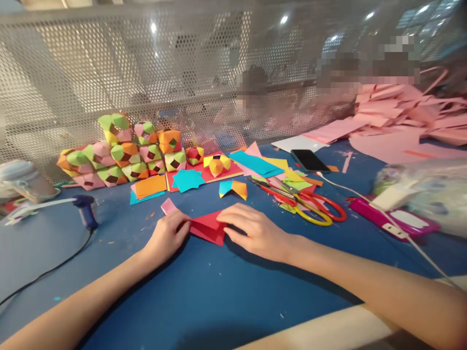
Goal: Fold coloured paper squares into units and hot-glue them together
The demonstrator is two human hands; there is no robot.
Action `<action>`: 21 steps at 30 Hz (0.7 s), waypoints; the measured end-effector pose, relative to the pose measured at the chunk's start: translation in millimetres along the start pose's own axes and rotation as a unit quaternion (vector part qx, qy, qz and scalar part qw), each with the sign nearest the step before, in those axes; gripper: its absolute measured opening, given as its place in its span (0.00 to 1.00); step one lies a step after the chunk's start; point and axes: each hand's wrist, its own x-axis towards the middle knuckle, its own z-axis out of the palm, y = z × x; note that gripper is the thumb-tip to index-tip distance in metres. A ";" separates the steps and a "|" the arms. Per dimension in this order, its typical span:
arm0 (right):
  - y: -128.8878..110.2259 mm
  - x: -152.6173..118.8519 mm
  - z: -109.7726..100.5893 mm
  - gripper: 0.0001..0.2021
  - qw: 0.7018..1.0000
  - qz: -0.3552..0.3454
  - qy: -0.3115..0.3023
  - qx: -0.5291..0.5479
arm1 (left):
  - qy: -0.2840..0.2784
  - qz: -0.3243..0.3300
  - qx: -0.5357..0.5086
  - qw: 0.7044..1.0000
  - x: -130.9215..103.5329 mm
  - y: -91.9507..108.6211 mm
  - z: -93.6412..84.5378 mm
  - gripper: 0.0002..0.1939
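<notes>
Between the fingers of the left hand [167,234] and right hand [255,232], folded red paper [207,232]: left fingers clamped on one end, seemingly steadying it; right fingers meeting the other, pinching or not, can't tell. Just beyond them, an orange-and-blue piece [239,188]; rightward, scissors [299,198], probably parked within reach; farther, paper balls [124,153], stacked perhaps to save room.

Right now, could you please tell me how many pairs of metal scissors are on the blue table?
2. The red-handled metal scissors and the yellow-handled metal scissors lie overlapping beyond the right hand, among coloured paper scraps, which may hide others.
</notes>
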 end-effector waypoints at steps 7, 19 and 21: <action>4.7 6.9 4.8 0.21 0.925 0.296 0.016 0.239 | 0.036 -0.245 -0.318 0.915 0.1 11.5 5.2 0.08; -6.5 14.0 8.6 0.09 0.857 0.351 -0.018 0.377 | -0.008 -0.247 -0.428 0.870 -11.0 40.8 13.6 0.13; -4.0 15.4 2.8 0.07 0.851 0.349 -0.034 0.392 | 0.005 -0.236 -0.432 0.870 -10.8 38.7 11.6 0.14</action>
